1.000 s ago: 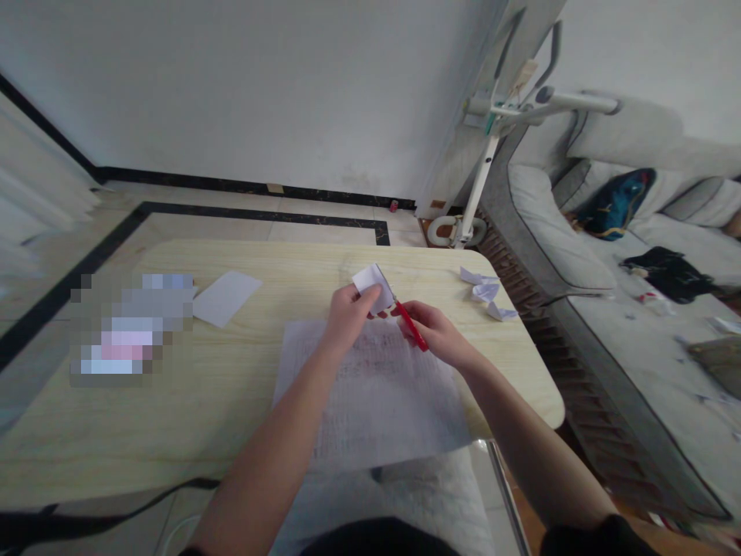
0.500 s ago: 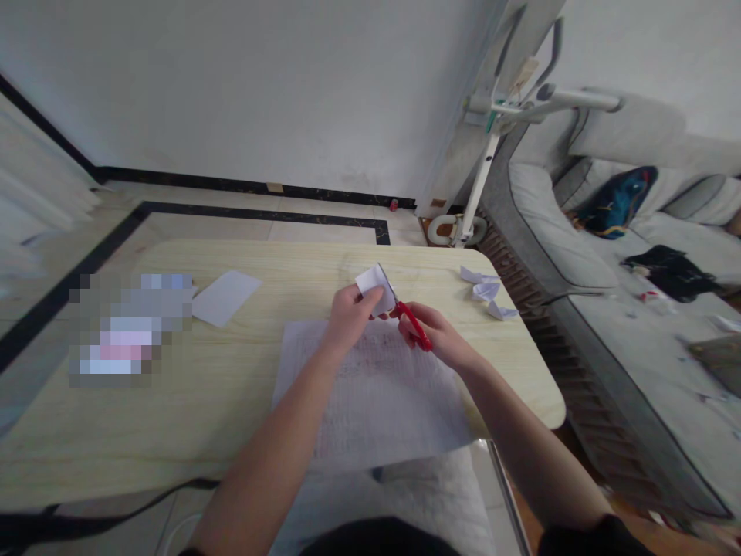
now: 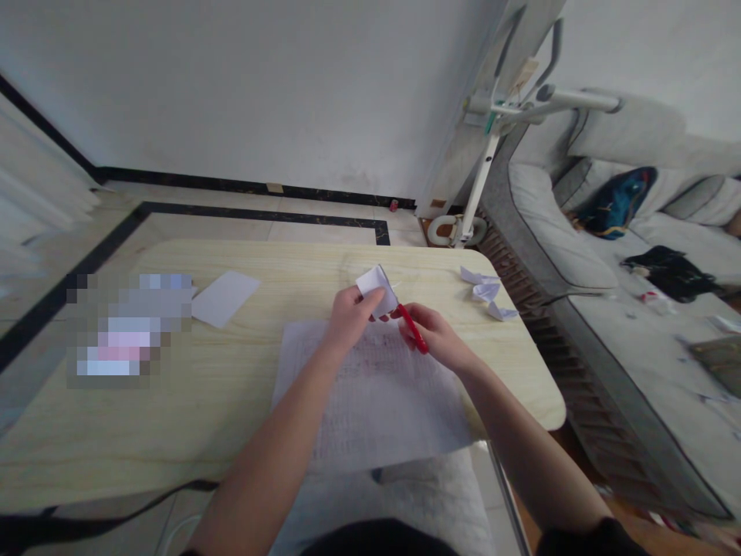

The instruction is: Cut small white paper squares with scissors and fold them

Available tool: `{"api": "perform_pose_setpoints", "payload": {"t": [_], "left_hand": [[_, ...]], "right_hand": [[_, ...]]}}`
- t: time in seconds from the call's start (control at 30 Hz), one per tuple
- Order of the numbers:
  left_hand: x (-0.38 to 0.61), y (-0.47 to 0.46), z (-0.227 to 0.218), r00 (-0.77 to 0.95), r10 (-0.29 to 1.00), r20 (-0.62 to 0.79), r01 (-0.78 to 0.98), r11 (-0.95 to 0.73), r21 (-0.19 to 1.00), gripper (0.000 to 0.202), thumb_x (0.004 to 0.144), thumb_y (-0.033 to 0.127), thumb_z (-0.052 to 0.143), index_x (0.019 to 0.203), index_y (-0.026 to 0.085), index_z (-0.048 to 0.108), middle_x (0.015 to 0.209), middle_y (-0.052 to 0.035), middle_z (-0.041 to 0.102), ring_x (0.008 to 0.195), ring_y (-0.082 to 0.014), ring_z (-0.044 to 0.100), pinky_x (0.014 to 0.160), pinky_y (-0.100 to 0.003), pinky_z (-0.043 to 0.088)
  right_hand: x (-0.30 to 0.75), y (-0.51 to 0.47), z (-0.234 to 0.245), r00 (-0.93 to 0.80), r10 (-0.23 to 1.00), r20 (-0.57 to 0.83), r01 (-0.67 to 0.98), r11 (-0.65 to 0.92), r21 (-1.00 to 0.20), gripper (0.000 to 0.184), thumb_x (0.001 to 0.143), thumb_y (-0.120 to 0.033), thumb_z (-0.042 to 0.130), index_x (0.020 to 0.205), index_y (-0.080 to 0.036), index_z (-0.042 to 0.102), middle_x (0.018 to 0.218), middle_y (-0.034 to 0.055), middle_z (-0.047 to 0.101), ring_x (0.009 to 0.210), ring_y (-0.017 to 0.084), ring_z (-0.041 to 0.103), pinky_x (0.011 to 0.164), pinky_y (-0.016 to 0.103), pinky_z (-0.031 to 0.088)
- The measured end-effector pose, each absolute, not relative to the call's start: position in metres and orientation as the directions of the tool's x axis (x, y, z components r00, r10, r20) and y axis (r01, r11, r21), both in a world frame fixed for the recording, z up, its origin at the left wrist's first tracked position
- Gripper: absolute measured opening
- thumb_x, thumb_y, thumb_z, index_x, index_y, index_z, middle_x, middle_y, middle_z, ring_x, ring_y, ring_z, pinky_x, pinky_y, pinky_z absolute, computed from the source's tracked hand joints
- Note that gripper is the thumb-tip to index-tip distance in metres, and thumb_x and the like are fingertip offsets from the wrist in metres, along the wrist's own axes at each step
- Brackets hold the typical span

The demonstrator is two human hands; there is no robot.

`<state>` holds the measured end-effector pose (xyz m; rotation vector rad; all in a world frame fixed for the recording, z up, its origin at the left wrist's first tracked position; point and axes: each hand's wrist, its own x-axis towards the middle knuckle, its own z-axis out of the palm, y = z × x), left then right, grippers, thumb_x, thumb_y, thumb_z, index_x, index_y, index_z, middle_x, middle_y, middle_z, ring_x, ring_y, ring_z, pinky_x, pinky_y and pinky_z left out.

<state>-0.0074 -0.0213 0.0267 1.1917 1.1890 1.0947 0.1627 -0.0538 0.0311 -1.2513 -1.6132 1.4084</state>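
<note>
Nearby, paper scraps (image 3: pixel 485 292), sheet (image 3: pixel 394 413) beneath red scissors (image 3: pixel 415 332)

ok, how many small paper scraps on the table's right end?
3, all right of the red scissors: far scrap, middle scrap, and near scrap, closest to the wearer. Any tucked underneath wouldn't show.

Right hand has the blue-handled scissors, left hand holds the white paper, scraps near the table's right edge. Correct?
One error: the scissors are red-handled, as the head view shows. They are in the right hand, the left hand holds the white paper, and the scraps lie near the table's right edge.
</note>
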Motion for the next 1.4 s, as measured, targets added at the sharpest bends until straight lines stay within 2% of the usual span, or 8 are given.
{"api": "perform_pose_setpoints", "payload": {"t": [0.17, 0.4, 0.63, 0.87, 1.07, 1.23, 1.4], "left_hand": [[-0.007, -0.021, 0.026, 0.099, 0.991, -0.091, 0.02, 0.089, 0.996, 0.027, 0.076, 0.038, 0.059, 0.072, 0.012, 0.067, 0.058, -0.0062, 0.065, 0.051, -0.016, 0.062, 0.048, -0.025, 0.043], [-0.006, -0.024, 0.033, 0.151, 0.984, -0.089, 0.028, 0.086, 0.996, 0.028, 0.077, 0.038, 0.058, 0.07, 0.012, 0.067, 0.053, -0.0047, 0.063, 0.049, -0.0151, 0.06, 0.048, -0.024, 0.043], [-0.008, -0.024, 0.031, 0.162, 0.985, -0.068, 0.026, 0.065, 0.998, 0.027, 0.077, 0.038, 0.059, 0.067, 0.013, 0.066, 0.052, -0.004, 0.062, 0.049, -0.0148, 0.059, 0.048, -0.024, 0.042], [-0.008, -0.026, 0.034, 0.194, 0.979, -0.064, 0.005, 0.064, 0.998, 0.027, 0.075, 0.038, 0.059, 0.064, 0.014, 0.064, 0.052, -0.0031, 0.061, 0.048, -0.0136, 0.056, 0.048, -0.024, 0.042], [-0.008, -0.026, 0.033, 0.19, 0.979, -0.079, -0.008, 0.082, 0.997, 0.024, 0.072, 0.035, 0.061, 0.06, 0.014, 0.062, 0.053, -0.0017, 0.059, 0.048, -0.0125, 0.054, 0.047, -0.024, 0.042], [-0.006, -0.027, 0.031, 0.184, 0.979, -0.081, -0.013, 0.085, 0.996, 0.022, 0.07, 0.034, 0.063, 0.066, 0.013, 0.066, 0.06, -0.0029, 0.063, 0.054, -0.013, 0.056, 0.05, -0.023, 0.044], [-0.006, -0.029, 0.038, 0.218, 0.972, -0.092, 0.013, 0.091, 0.996, 0.024, 0.071, 0.035, 0.062, 0.06, 0.014, 0.062, 0.054, -0.002, 0.059, 0.05, -0.013, 0.053, 0.048, -0.024, 0.042]], "right_hand": [[0.164, -0.054, 0.031, -0.343, 0.934, -0.101, 0.226, -0.022, -0.974, 0.036, 0.084, -0.043, 0.058, 0.105, -0.014, 0.061, 0.075, 0.0024, 0.059, 0.063, 0.012, 0.051, 0.057, 0.025, 0.041], [0.166, -0.055, 0.034, -0.34, 0.936, -0.088, 0.239, -0.005, -0.971, 0.035, 0.086, -0.044, 0.055, 0.104, -0.015, 0.063, 0.076, 0.0028, 0.061, 0.067, 0.013, 0.054, 0.06, 0.025, 0.042], [0.164, -0.057, 0.034, -0.333, 0.943, -0.017, 0.236, 0.066, -0.97, 0.033, 0.087, -0.04, 0.054, 0.106, -0.015, 0.062, 0.094, 0.0074, 0.066, 0.083, 0.018, 0.059, 0.071, 0.029, 0.046], [0.165, -0.059, 0.029, -0.263, 0.965, 0.008, 0.338, 0.1, -0.936, 0.029, 0.085, -0.039, 0.056, 0.099, -0.015, 0.062, 0.087, 0.0059, 0.065, 0.08, 0.019, 0.059, 0.07, 0.03, 0.046], [0.168, -0.06, 0.032, -0.275, 0.961, -0.022, 0.386, 0.089, -0.918, 0.028, 0.083, -0.034, 0.058, 0.102, -0.015, 0.062, 0.092, 0.0059, 0.066, 0.078, 0.018, 0.057, 0.068, 0.029, 0.044], [0.17, -0.061, 0.033, -0.286, 0.958, 0.001, 0.336, 0.102, -0.936, 0.027, 0.085, -0.035, 0.055, 0.102, -0.015, 0.062, 0.092, 0.0063, 0.066, 0.081, 0.018, 0.058, 0.07, 0.029, 0.044], [0.169, -0.062, 0.032, -0.28, 0.96, 0.022, 0.301, 0.109, -0.947, 0.028, 0.086, -0.037, 0.054, 0.101, -0.015, 0.062, 0.092, 0.0068, 0.066, 0.081, 0.018, 0.058, 0.07, 0.029, 0.045]]}}
